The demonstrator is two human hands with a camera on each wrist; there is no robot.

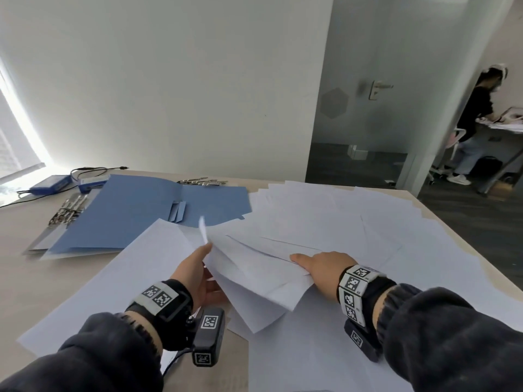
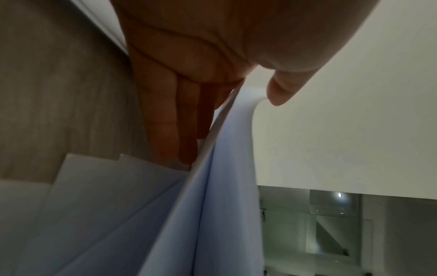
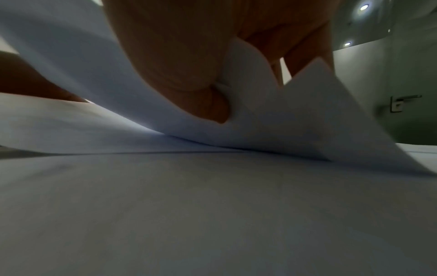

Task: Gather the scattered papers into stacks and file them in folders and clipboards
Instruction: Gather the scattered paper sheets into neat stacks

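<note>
Head view: both hands' grip, seemingly pinching, holds the paper sheaf [image 1: 254,267].

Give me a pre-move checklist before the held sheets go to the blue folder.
1. Left hand grips the held sheets, thumb on top: ok.
2. Right hand holds the opposite edge: ok.
3. Sheet edges squared: not ok, corners fan out.
4. Blue folder lying open: ok.
5. Loose papers left on table: not ok, many still scattered.
6. Sheet count in hand: cannot tell.
</note>
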